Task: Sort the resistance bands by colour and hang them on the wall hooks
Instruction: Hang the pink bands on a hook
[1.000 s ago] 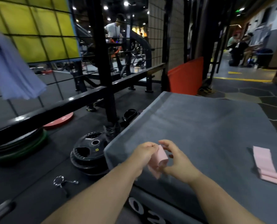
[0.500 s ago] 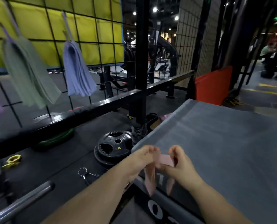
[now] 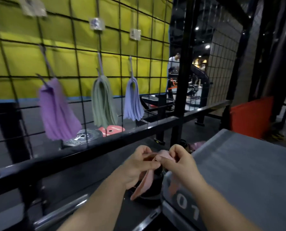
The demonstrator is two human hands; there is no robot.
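Observation:
A pink resistance band (image 3: pixel 145 182) hangs between my two hands, its loop drooping below them. My left hand (image 3: pixel 139 165) pinches its top on the left and my right hand (image 3: pixel 179 162) pinches it on the right. On the black wire grid wall (image 3: pixel 75 64) three bunches hang from hooks: purple bands (image 3: pixel 57 110) at the left, green bands (image 3: pixel 103 104) in the middle, blue bands (image 3: pixel 133 100) to their right.
A grey padded box (image 3: pixel 249 169) stands at the right, just past my right hand. A black rail (image 3: pixel 92 155) crosses below the grid. Weight plates (image 3: pixel 87 136) lie behind it. An orange pad (image 3: pixel 250 119) stands far right. A person is in the distance.
My view has turned left and up toward the grid wall, bringing the three hanging bunches into sight. Both hands have lifted the pink band off the grey box and unfolded it.

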